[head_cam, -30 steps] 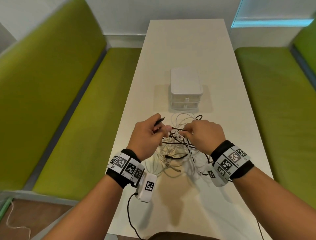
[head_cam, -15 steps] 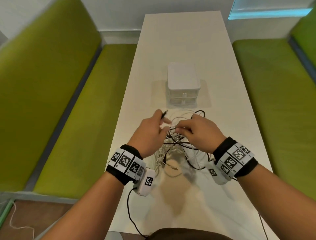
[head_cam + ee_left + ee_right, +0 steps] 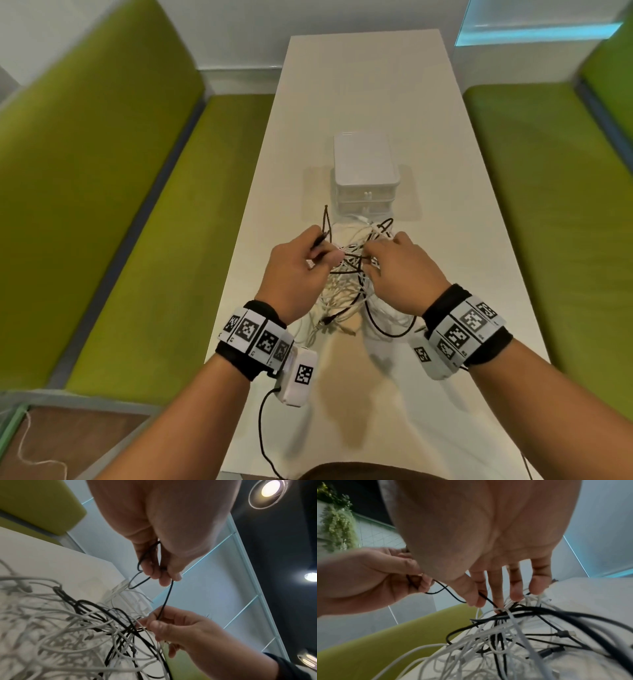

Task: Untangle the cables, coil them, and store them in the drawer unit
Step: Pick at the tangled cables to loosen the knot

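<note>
A tangle of white and black cables [image 3: 346, 291] lies on the white table [image 3: 428, 274], lifted at its top between my hands. My left hand [image 3: 308, 255] pinches a thin black cable [image 3: 167, 595], a loop of it sticking up past the fingers [image 3: 325, 219]. My right hand [image 3: 383, 253] pinches the same black strand [image 3: 485, 599] with thumb and forefinger at the knot, other fingers spread over the white cables [image 3: 537, 600]. The white drawer unit [image 3: 365, 171] stands just beyond the tangle, both drawers closed.
Green benches [image 3: 137, 240] [image 3: 555, 205] run along both sides of the narrow table. A black lead [image 3: 263, 431] hangs from the left wrist camera over the near table edge. The far half of the table [image 3: 363, 85] is bare.
Both hands moved slightly away from me toward the drawer unit, lifting the tangle. A black loop now sticks up farther past my left hand.
</note>
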Available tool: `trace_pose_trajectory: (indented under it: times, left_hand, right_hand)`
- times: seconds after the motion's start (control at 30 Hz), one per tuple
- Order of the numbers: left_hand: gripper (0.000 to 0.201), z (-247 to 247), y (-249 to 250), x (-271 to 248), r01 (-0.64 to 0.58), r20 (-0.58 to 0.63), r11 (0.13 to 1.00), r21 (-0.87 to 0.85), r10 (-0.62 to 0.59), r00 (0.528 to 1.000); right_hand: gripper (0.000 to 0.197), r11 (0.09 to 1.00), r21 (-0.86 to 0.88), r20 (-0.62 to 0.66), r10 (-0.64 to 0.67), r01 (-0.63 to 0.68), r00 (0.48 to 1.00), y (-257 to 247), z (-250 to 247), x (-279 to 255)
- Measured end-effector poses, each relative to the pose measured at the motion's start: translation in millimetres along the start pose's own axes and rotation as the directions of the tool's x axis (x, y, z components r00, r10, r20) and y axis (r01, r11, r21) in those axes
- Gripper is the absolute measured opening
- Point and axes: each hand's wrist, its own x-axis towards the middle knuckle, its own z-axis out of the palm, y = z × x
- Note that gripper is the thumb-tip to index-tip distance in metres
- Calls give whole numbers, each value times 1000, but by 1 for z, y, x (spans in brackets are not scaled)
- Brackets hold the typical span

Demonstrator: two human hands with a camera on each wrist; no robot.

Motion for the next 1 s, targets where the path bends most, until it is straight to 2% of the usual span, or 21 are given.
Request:
trace_pose_trajectory:
  times: [0.07,0.17,0.27,0.37,0.47,0.57,0.63,0.7,0.73,0.83,0.87,0.97,1.0]
  left_hand:
    - [44,-3,-5,-1,15,-32,1000,-14,-15,999]
    - [44,-11,-13,1,69,-45,997,37,-67,997]
    - [44,-14,-9,1,86,21,996,-26,-85,996]
    - [42,-13,0,-2,56,16,998,-42,-55,998]
    - [42,-17,-12,4,85,-16,988,129,-83,996]
    - [35,-20,-30,12,217,12,936,276,-229,973]
    - [20,-18,-33,13,245,18,904,350,-269,963]
    - [19,-13,-29,11,219,32,891,397,-252,967]
    - [23,-11,-26,9,175,41,898,403,-209,977]
    - [29,-2,-19,4,-43,111,917,396,-1,994]
    - [29,2,-17,3,-83,156,921,380,24,988]
    - [18,14,-4,4,-46,284,957,286,-39,958]
    - [19,16,-2,5,-22,284,966,258,-54,957]
  right_hand:
    - [14,985,171,9,36,-38,999,1,-1,2]
    - [21,928,356,-126,166,-112,978,7,-1,6]
    - [36,921,346,-154,245,-180,957,4,4,4]
    - [38,921,360,-81,193,-152,978,2,9,1]
    - [40,894,436,-104,164,-103,981,5,0,-1]
    - [33,880,469,-182,179,-74,967,2,-7,-3]
    - [20,864,488,-117,207,-126,971,3,-4,1]
    - [8,876,449,-24,212,-179,977,8,0,3]
    - [9,906,391,-16,186,-165,982,12,1,3]
    - [19,988,130,-82,93,-82,992,14,1,1]
    - [20,993,115,-100,51,-39,994,12,-1,1]
    - [21,983,157,-138,-76,97,988,-1,-5,-2]
    - [20,982,145,-170,-95,120,981,-6,-5,-4]
